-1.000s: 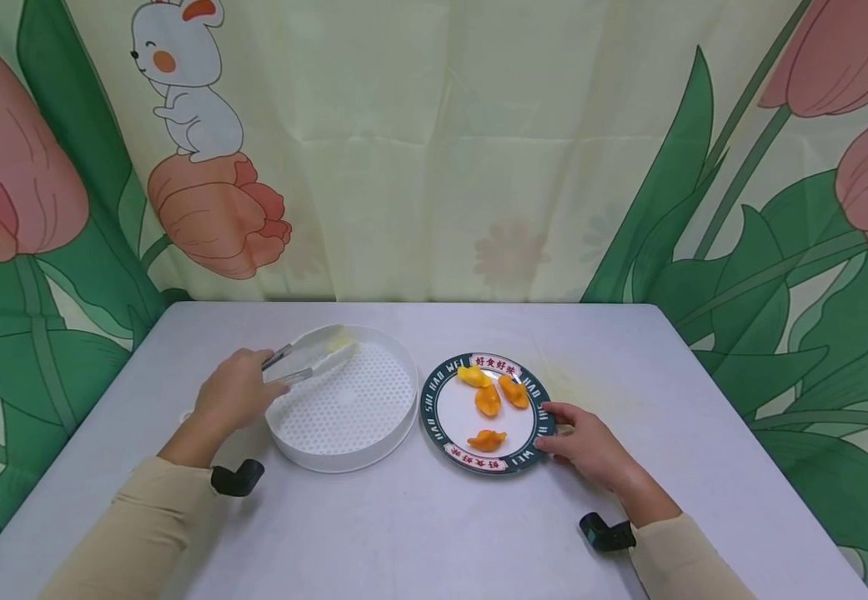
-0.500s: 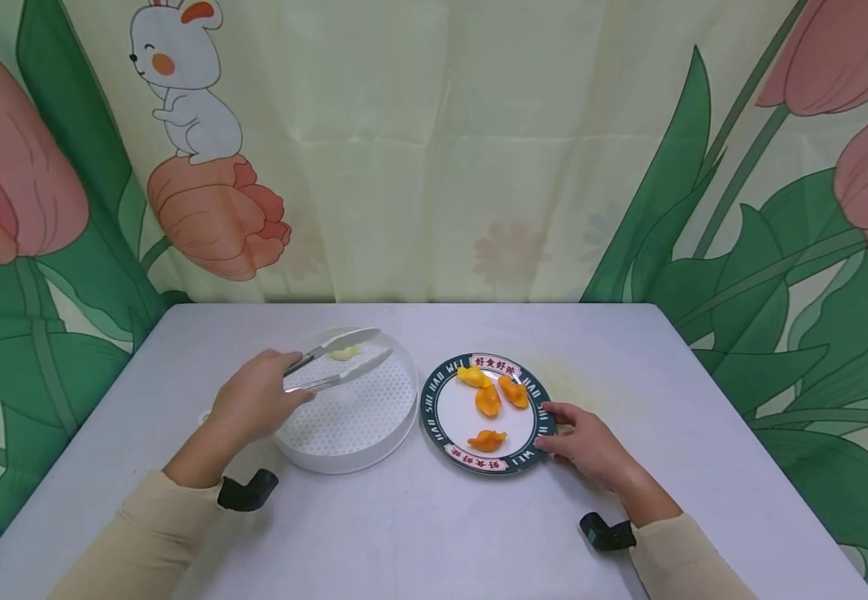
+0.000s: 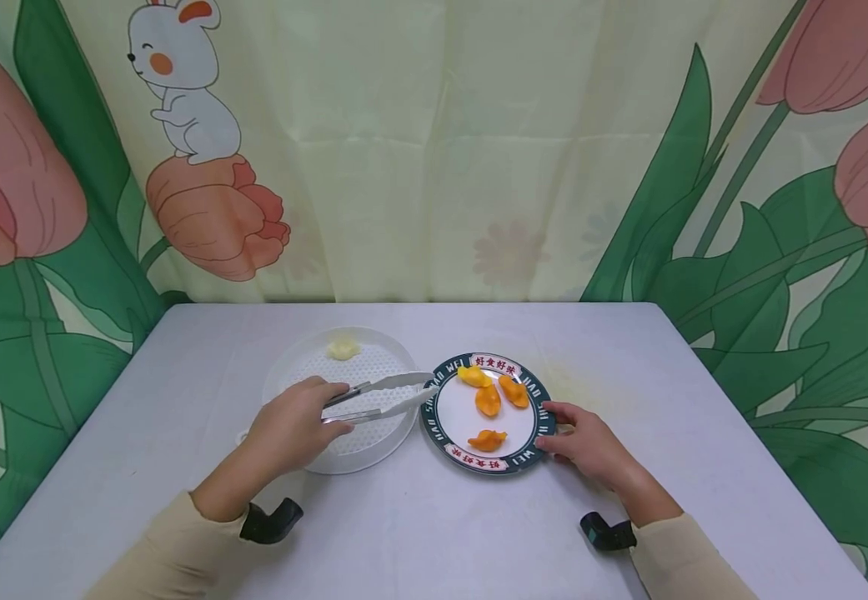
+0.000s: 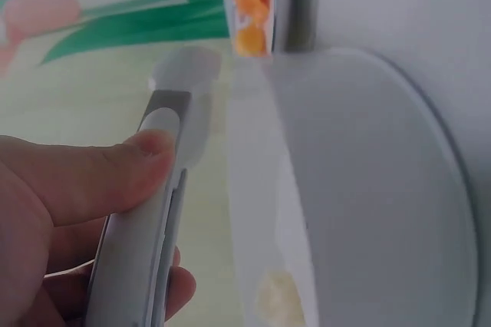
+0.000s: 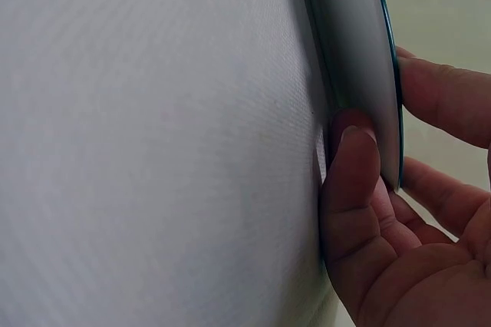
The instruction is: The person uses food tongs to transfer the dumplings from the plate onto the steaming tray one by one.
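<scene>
My left hand (image 3: 291,429) grips a pair of metal tongs (image 4: 126,265) with pale tips, thumb on one arm and fingers on the other. The tongs' arms are spread with nothing between them. Their tips overlap the left rim of a round plate (image 3: 444,417) with a dark green lettered border. Several orange and yellow dumpling-shaped pieces (image 3: 488,401) lie on that plate. My right hand (image 3: 591,446) pinches the plate's right rim; in the right wrist view, fingers lie both above and under the edge. Beneath the tongs, a round white perforated tray (image 3: 366,458) holds one pale yellow piece (image 3: 343,348).
A white cloth covers the table (image 3: 434,542). Tray and plate stand side by side, nearly touching. Behind the table's back edge hangs a curtain (image 3: 434,167) printed with tulips and a rabbit.
My left hand has moved right and toward me with the tongs, from over the pale piece to the plate's left rim. The pale piece stays in the tray. My right hand has not moved.
</scene>
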`<state>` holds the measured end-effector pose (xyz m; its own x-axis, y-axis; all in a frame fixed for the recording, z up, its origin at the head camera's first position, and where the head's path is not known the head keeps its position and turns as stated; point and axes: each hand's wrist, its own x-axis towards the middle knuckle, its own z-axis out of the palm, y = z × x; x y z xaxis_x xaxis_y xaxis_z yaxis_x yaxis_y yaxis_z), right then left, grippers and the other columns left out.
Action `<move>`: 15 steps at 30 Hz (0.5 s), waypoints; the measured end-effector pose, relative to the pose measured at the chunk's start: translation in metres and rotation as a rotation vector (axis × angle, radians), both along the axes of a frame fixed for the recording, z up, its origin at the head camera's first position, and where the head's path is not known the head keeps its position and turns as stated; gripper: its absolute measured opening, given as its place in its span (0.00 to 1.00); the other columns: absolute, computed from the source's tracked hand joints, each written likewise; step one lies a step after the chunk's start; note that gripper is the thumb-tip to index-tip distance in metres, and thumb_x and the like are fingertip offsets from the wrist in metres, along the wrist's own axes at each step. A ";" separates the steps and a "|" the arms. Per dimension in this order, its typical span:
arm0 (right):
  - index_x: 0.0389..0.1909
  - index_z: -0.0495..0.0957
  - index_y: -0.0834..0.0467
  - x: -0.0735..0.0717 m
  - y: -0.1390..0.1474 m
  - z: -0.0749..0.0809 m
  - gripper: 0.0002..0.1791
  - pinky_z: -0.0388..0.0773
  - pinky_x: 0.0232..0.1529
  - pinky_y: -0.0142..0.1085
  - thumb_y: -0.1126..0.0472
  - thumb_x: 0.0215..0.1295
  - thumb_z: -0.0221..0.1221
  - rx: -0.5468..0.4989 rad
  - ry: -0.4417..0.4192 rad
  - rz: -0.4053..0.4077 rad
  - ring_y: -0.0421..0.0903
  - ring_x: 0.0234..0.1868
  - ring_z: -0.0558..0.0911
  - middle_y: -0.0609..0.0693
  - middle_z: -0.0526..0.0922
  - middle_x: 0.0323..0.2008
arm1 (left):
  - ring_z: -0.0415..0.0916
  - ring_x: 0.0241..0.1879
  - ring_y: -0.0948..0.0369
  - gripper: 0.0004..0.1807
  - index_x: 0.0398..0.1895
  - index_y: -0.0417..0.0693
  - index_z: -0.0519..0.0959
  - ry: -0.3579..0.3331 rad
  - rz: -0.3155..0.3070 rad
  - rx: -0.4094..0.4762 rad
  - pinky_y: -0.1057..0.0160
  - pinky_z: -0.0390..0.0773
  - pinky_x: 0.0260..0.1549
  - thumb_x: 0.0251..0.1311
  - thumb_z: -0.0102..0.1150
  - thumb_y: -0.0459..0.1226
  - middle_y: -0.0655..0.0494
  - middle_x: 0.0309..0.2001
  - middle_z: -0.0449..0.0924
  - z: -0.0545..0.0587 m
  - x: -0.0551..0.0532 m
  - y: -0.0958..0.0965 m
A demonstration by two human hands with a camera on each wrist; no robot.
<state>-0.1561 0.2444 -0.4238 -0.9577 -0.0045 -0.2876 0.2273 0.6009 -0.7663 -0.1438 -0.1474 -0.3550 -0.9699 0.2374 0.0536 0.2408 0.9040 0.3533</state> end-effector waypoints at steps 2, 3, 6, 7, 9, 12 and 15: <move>0.72 0.64 0.62 0.000 0.000 0.001 0.40 0.82 0.43 0.38 0.57 0.62 0.70 -0.003 0.001 0.002 0.50 0.44 0.77 0.66 0.69 0.64 | 0.77 0.38 0.57 0.27 0.57 0.43 0.82 0.006 -0.020 0.009 0.56 0.78 0.33 0.54 0.75 0.40 0.51 0.44 0.81 -0.002 0.002 0.003; 0.72 0.64 0.62 0.000 0.000 0.001 0.40 0.82 0.43 0.38 0.57 0.62 0.70 -0.004 0.001 0.001 0.50 0.44 0.77 0.66 0.69 0.64 | 0.77 0.38 0.57 0.26 0.57 0.44 0.82 0.008 -0.027 0.011 0.57 0.78 0.33 0.54 0.75 0.40 0.51 0.44 0.81 -0.003 0.003 0.005; 0.72 0.64 0.62 0.000 -0.001 0.001 0.40 0.82 0.43 0.37 0.57 0.61 0.70 -0.010 -0.001 0.000 0.50 0.44 0.76 0.65 0.70 0.64 | 0.77 0.38 0.58 0.24 0.56 0.45 0.83 0.002 -0.037 0.012 0.57 0.77 0.35 0.55 0.74 0.41 0.53 0.44 0.82 -0.005 0.005 0.009; 0.72 0.64 0.62 0.000 -0.001 0.001 0.40 0.82 0.44 0.37 0.57 0.61 0.70 -0.011 -0.003 -0.001 0.51 0.44 0.76 0.65 0.70 0.64 | 0.77 0.38 0.59 0.24 0.56 0.46 0.83 -0.005 -0.040 0.014 0.57 0.77 0.35 0.55 0.74 0.41 0.53 0.44 0.82 -0.006 0.006 0.011; 0.72 0.64 0.61 0.001 -0.001 0.001 0.40 0.82 0.44 0.37 0.58 0.61 0.70 -0.011 -0.006 -0.004 0.51 0.45 0.76 0.65 0.70 0.63 | 0.77 0.40 0.58 0.25 0.56 0.46 0.83 -0.011 -0.046 0.015 0.56 0.78 0.37 0.54 0.75 0.41 0.53 0.45 0.82 -0.006 0.007 0.014; 0.72 0.64 0.62 0.001 -0.001 0.001 0.40 0.82 0.44 0.37 0.58 0.61 0.70 -0.008 -0.006 -0.004 0.51 0.45 0.76 0.65 0.70 0.63 | 0.77 0.41 0.58 0.28 0.57 0.45 0.82 -0.020 -0.052 0.025 0.55 0.79 0.40 0.52 0.76 0.42 0.52 0.46 0.82 -0.007 0.010 0.018; 0.72 0.64 0.62 0.000 -0.001 0.001 0.40 0.82 0.44 0.38 0.58 0.61 0.70 -0.007 -0.006 -0.004 0.51 0.45 0.76 0.66 0.69 0.64 | 0.76 0.41 0.57 0.31 0.58 0.44 0.81 -0.028 -0.051 0.037 0.54 0.80 0.41 0.50 0.78 0.43 0.52 0.46 0.81 -0.008 0.011 0.022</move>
<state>-0.1558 0.2437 -0.4230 -0.9560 -0.0027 -0.2932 0.2342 0.5945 -0.7692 -0.1324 -0.1251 -0.3627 -0.9577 0.2853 0.0365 0.2762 0.8768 0.3936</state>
